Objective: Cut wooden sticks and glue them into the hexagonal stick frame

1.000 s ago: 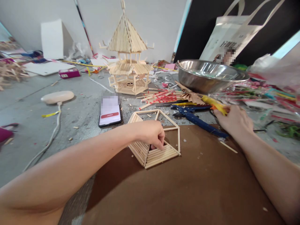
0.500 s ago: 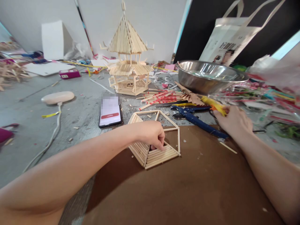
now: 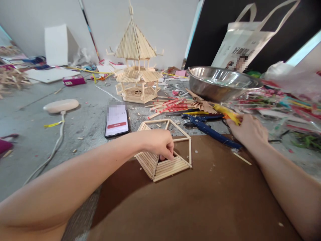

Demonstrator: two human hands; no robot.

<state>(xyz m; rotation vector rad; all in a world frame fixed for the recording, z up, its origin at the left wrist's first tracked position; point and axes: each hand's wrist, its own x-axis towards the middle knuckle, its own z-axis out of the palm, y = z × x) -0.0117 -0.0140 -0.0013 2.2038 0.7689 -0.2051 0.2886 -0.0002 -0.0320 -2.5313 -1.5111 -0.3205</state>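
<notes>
Touching the stick frame, which overlaps the brown board's far edge, the left hand curls, its grip hidden from me; the right hand grips a yellow tool; two panels look mostly slatted, right and far ones open.

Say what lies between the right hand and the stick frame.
In the head view, the blue tool and a stretch of the brown board lie between the right hand and the stick frame.
</notes>
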